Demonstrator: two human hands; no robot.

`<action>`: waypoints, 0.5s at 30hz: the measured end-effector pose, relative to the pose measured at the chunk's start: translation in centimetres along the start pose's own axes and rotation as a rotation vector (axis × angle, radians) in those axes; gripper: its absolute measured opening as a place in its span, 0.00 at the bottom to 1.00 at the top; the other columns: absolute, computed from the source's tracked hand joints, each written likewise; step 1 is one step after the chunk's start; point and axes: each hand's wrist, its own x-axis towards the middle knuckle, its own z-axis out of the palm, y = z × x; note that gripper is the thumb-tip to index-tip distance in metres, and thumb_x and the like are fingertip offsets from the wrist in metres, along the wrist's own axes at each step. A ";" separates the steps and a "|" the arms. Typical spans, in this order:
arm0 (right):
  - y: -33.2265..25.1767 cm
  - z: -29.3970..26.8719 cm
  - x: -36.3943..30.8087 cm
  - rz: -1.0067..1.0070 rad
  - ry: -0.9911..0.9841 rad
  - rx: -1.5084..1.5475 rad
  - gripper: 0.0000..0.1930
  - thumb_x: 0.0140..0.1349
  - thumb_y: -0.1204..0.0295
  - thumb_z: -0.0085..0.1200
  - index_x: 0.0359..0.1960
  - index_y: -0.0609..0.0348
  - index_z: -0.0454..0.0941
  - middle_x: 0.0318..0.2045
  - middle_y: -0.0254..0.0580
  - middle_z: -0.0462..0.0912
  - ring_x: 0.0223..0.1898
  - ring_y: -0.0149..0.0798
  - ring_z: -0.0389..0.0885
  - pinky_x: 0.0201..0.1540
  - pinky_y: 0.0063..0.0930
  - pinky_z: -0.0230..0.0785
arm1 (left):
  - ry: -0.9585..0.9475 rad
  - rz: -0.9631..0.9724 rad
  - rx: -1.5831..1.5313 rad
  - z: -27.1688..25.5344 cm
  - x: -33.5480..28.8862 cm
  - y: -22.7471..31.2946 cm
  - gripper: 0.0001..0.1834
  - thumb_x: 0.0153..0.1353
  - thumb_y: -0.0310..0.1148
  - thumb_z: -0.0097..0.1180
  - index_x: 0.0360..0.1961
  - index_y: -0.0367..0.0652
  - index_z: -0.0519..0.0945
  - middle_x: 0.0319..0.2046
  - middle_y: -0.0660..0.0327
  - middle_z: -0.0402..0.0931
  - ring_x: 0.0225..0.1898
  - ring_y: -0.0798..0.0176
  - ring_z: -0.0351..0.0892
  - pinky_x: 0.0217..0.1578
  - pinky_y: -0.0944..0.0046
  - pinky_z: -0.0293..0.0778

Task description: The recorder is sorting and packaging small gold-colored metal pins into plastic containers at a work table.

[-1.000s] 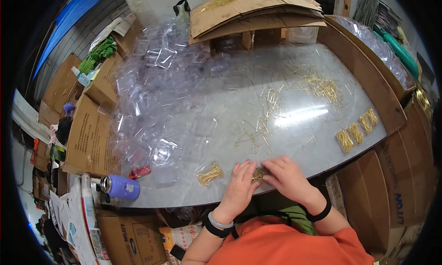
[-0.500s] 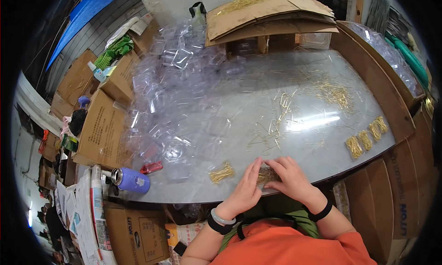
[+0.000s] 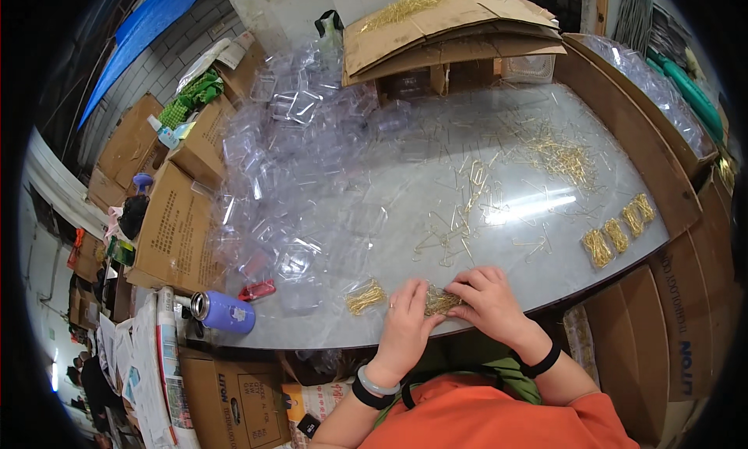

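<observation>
Near the table's front edge, my left hand [image 3: 407, 323] and my right hand [image 3: 492, 307] close in from both sides on a bundle of gold wire hooks [image 3: 442, 300]. Fingers and thumbs of both hands press on its ends; part of it is hidden behind them. A clear case seems to surround the hooks, though I cannot tell for sure. Just left of my left hand lies another bundle of gold hooks [image 3: 365, 297]. Farther away, loose gold hooks [image 3: 474, 185] are scattered over the grey tabletop [image 3: 405, 238], with a denser pile [image 3: 565, 159] at the back right.
Clear plastic boxes [image 3: 296, 160] heap up on the left. A purple bottle [image 3: 226, 310] and a red tool [image 3: 257, 290] stand and lie at the front left. Several packed hook bundles [image 3: 615, 235] line the right edge. Cardboard walls [image 3: 639, 137] border the table; a cardboard shelf [image 3: 460, 36] rises behind.
My hands have spread slightly apart at the fingertips, so more of the hook bundle shows between them. The left hand has shifted a little left and down.
</observation>
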 end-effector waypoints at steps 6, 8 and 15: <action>0.6 0.5 -0.5 -0.015 -0.047 0.041 0.17 0.53 0.69 0.69 0.47 0.51 0.84 0.44 0.36 0.81 0.48 0.44 0.77 0.54 0.40 0.70 | -0.036 -0.052 0.085 -0.3 0.4 0.4 0.34 0.54 0.35 0.73 0.60 0.31 0.74 0.54 0.46 0.74 0.53 0.39 0.72 0.54 0.47 0.71; 0.6 0.5 -0.7 -0.001 -0.042 0.047 0.19 0.54 0.69 0.68 0.49 0.51 0.83 0.45 0.37 0.81 0.49 0.45 0.77 0.55 0.41 0.71 | -0.057 -0.022 0.072 -0.4 0.7 0.2 0.33 0.54 0.34 0.72 0.60 0.32 0.75 0.54 0.47 0.74 0.53 0.40 0.72 0.54 0.47 0.71; -0.1 0.4 -0.1 -0.004 0.004 -0.009 0.26 0.55 0.71 0.67 0.58 0.55 0.76 0.54 0.43 0.78 0.57 0.49 0.75 0.60 0.43 0.70 | -0.133 0.020 -0.198 0.8 1.6 -0.4 0.30 0.60 0.25 0.64 0.64 0.33 0.71 0.59 0.44 0.72 0.60 0.37 0.69 0.61 0.46 0.68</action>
